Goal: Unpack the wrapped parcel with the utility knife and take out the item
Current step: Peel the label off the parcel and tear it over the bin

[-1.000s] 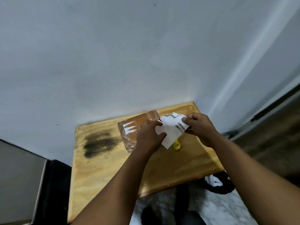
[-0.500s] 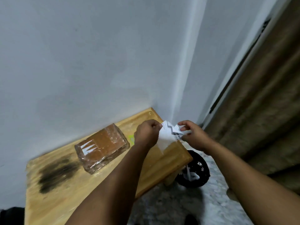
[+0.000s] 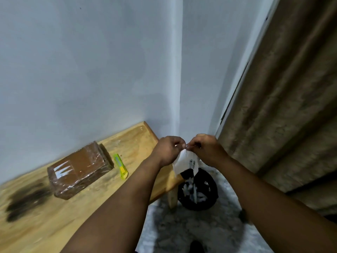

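Note:
A brown parcel [image 3: 80,168] wrapped in clear shiny film lies on the wooden table [image 3: 54,221]. A yellow-green utility knife [image 3: 120,168] lies just to its right on the table. Past the table's right end, my left hand [image 3: 168,149] and my right hand [image 3: 204,148] meet, both pinching the top of a torn white shipping label [image 3: 187,162] with a barcode. The label hangs down above a black bin [image 3: 197,190].
The black bin stands on the floor beside the table's leg [image 3: 172,196] and holds white paper scraps. A grey wall runs behind the table. A brown curtain [image 3: 284,99] hangs at the right. The floor [image 3: 182,230] is pale and mottled.
My hands carried the white label from over the parcel to the right, past the table's end and above the bin. The view turned right, so the parcel now sits at the left.

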Tool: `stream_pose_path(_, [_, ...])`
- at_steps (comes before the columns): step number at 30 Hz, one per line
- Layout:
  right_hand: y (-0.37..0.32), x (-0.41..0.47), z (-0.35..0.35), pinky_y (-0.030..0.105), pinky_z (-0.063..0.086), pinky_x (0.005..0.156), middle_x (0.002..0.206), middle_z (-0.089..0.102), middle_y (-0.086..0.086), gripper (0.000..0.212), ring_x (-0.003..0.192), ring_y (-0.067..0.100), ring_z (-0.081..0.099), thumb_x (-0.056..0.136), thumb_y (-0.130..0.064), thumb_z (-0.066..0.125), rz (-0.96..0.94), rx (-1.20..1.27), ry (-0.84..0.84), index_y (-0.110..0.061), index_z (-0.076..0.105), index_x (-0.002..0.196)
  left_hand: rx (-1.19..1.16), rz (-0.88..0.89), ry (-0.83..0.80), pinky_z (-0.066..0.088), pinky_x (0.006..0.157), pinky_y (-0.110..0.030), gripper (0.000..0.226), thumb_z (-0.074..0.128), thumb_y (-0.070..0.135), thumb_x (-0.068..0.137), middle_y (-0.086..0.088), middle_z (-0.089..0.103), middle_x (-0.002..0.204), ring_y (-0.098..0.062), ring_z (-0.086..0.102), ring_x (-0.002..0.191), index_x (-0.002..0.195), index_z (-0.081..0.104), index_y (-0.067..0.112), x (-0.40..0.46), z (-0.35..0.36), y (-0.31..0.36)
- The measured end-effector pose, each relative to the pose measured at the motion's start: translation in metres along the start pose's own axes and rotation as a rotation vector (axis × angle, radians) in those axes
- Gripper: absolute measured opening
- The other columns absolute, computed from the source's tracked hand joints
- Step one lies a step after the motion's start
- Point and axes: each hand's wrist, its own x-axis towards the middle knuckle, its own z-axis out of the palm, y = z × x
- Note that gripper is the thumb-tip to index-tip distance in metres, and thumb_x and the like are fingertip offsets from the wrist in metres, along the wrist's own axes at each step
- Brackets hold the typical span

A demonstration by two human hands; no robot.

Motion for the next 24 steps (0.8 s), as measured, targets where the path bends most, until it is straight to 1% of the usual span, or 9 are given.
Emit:
stream_pose_path(1, [0.004, -0.001, -0.002, 0.034, 0.050, 0.067, 0.074, 0.063, -0.005, 0.004, 0.071, 0.013, 0.059, 0.079, -0.021, 0.075, -0.061, -0.022, 0.024, -0.017, 0.075, 0.077, -0.077, -0.044, -0.015, 0.042, 0.062, -0.023, 0.016, 0.061, 0.024, 0.096, 0.011, 0.061, 0.067, -0.010, 0.055, 0.065, 0.085, 0.073, 0.021, 0.000, 0.002, 0.006])
stream_pose_path(3, [0.012, -0.003, -0.005, 0.035, 0.050, 0.063, 0.072, 0.063, -0.002, 0.006, 0.067, 0.017, 0.060, 0.077, -0.017, 0.075, -0.150, -0.064, 0.067, -0.015, 0.073, 0.072, -0.191, -0.147, 0.002, 0.041, 0.056, -0.019, 0.018, 0.060, 0.017, 0.095, 0.007, 0.061, 0.062, -0.006, 0.052, 0.055, 0.085, 0.075, 0.015, 0.002, 0.007, 0.015])
stream_pose_path(5, [0.014, -0.004, -0.009, 0.036, 0.051, 0.062, 0.071, 0.064, 0.000, 0.006, 0.067, 0.019, 0.061, 0.077, -0.014, 0.074, -0.178, -0.041, 0.086, -0.015, 0.072, 0.071, -0.256, -0.213, 0.055, 0.041, 0.053, -0.017, 0.019, 0.060, 0.014, 0.095, 0.006, 0.063, 0.062, -0.005, 0.052, 0.051, 0.084, 0.075, 0.013, 0.006, 0.011, 0.020])
stream_pose_path(7, [0.020, -0.003, -0.015, 0.034, 0.052, 0.066, 0.073, 0.066, -0.001, 0.007, 0.068, 0.016, 0.062, 0.077, -0.010, 0.075, -0.161, 0.030, 0.073, -0.014, 0.073, 0.072, -0.291, -0.255, 0.117, 0.041, 0.050, -0.014, 0.017, 0.062, 0.016, 0.096, 0.003, 0.064, 0.067, -0.006, 0.051, 0.052, 0.088, 0.075, 0.010, 0.011, 0.015, 0.021])
stream_pose_path(10, [0.027, -0.003, -0.022, 0.027, 0.052, 0.071, 0.077, 0.069, -0.007, 0.007, 0.072, 0.009, 0.064, 0.078, -0.012, 0.077, -0.085, 0.116, 0.061, -0.017, 0.075, 0.075, -0.315, -0.287, 0.188, 0.042, 0.056, -0.019, 0.021, 0.065, 0.021, 0.097, -0.001, 0.064, 0.072, -0.009, 0.052, 0.057, 0.089, 0.075, 0.005, 0.020, 0.017, 0.016])
stream_pose_path(13, [0.036, -0.004, -0.031, 0.018, 0.052, 0.069, 0.078, 0.072, -0.008, 0.009, 0.072, 0.005, 0.065, 0.080, -0.011, 0.077, 0.060, 0.285, 0.112, -0.018, 0.074, 0.075, -0.298, -0.305, 0.276, 0.041, 0.060, -0.025, 0.028, 0.065, 0.023, 0.096, -0.005, 0.060, 0.070, -0.012, 0.048, 0.058, 0.084, 0.071, -0.002, 0.028, 0.020, 0.007])
stream_pose_path(17, [0.047, -0.005, -0.047, 0.020, 0.055, 0.063, 0.079, 0.074, -0.001, 0.007, 0.068, 0.008, 0.067, 0.082, -0.007, 0.074, 0.203, 0.474, 0.209, -0.014, 0.073, 0.079, -0.269, -0.347, 0.389, 0.045, 0.068, -0.029, 0.020, 0.065, 0.024, 0.095, -0.001, 0.066, 0.077, -0.017, 0.057, 0.071, 0.079, 0.071, 0.013, 0.034, 0.021, -0.007])
stream_pose_path(21, [0.058, -0.001, -0.059, 0.016, 0.053, 0.056, 0.078, 0.072, -0.002, 0.008, 0.063, -0.001, 0.064, 0.085, -0.010, 0.072, 0.258, 0.522, 0.322, -0.016, 0.071, 0.080, -0.216, -0.423, 0.483, 0.047, 0.072, -0.029, 0.019, 0.064, 0.026, 0.096, -0.005, 0.072, 0.089, -0.025, 0.063, 0.084, 0.088, 0.075, 0.012, 0.036, 0.021, -0.019])
stream_pose_path(24, [0.062, 0.002, -0.062, 0.015, 0.050, 0.053, 0.080, 0.069, 0.002, 0.002, 0.061, -0.004, 0.062, 0.086, -0.009, 0.071, 0.330, 0.657, 0.405, -0.010, 0.071, 0.085, -0.232, -0.460, 0.536, 0.051, 0.079, -0.033, 0.016, 0.065, 0.028, 0.095, -0.005, 0.073, 0.097, -0.026, 0.064, 0.090, 0.091, 0.075, 0.016, 0.038, 0.024, -0.017])
